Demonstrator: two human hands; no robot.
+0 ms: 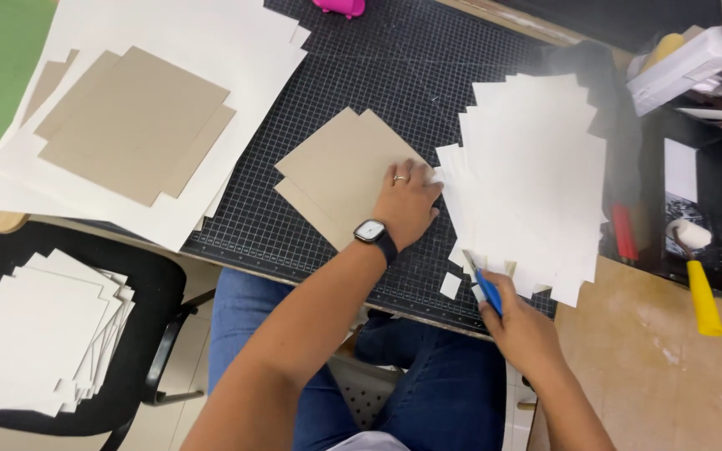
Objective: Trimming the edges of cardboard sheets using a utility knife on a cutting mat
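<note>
Left hand lies flat on brown boards mid-mat, right hand grips blue scissors at the near edge of fanned white sheets; finished-looking stacks sit left.

You are working at a wooden table where a black gridded cutting mat is lying across the middle. On the mat, brown cardboard pieces are resting beside a fanned stack of white sheets, and large white sheets are overlapping its left edge. A black tray is sitting on the table at your right.
</note>
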